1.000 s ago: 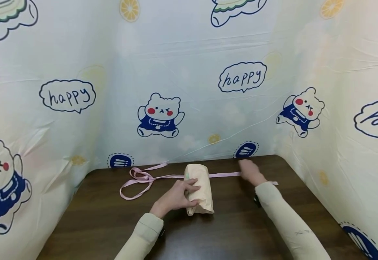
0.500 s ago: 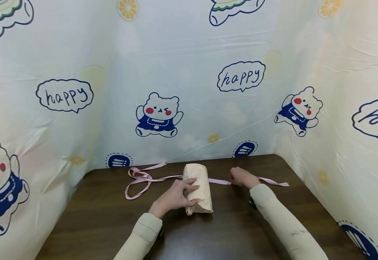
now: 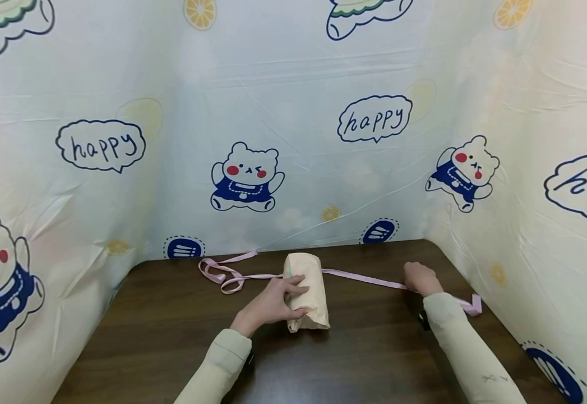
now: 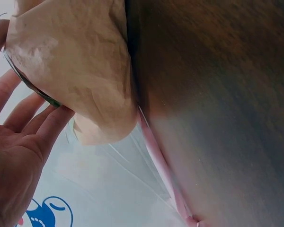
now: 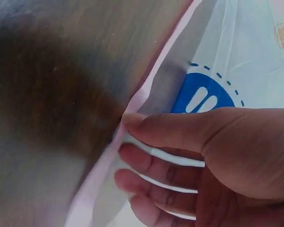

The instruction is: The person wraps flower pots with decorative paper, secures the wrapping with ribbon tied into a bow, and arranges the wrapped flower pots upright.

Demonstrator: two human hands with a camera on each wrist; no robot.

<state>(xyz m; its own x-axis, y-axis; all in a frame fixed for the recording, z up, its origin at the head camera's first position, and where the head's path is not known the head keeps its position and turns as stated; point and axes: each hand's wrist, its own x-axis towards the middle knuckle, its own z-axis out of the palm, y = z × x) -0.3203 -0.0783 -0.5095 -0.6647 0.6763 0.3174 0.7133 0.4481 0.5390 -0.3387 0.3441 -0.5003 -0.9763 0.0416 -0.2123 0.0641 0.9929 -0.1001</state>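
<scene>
A cream paper-wrapped package (image 3: 309,297) lies lengthwise on the brown table. My left hand (image 3: 274,300) grips its left side, fingers spread over the top and thumb near the front end; in the left wrist view the crumpled wrapping paper (image 4: 80,66) fills the space beside the fingers. A pink ribbon (image 3: 359,276) passes under the package, its middle hidden there. My right hand (image 3: 421,278) pinches this ribbon to the right of the package, and the right wrist view shows it between thumb and forefinger (image 5: 180,165). The ribbon's tail sticks out past the right sleeve.
Loose loops of the ribbon (image 3: 222,275) lie on the table left of the package. A printed curtain (image 3: 303,140) with bears and "happy" bubbles hangs along the back and both sides of the table (image 3: 364,359).
My right hand first slid left along the ribbon, then drew it rightward. More ribbon now shows at the right, and the left loops have shrunk. My left hand has stayed on the package.
</scene>
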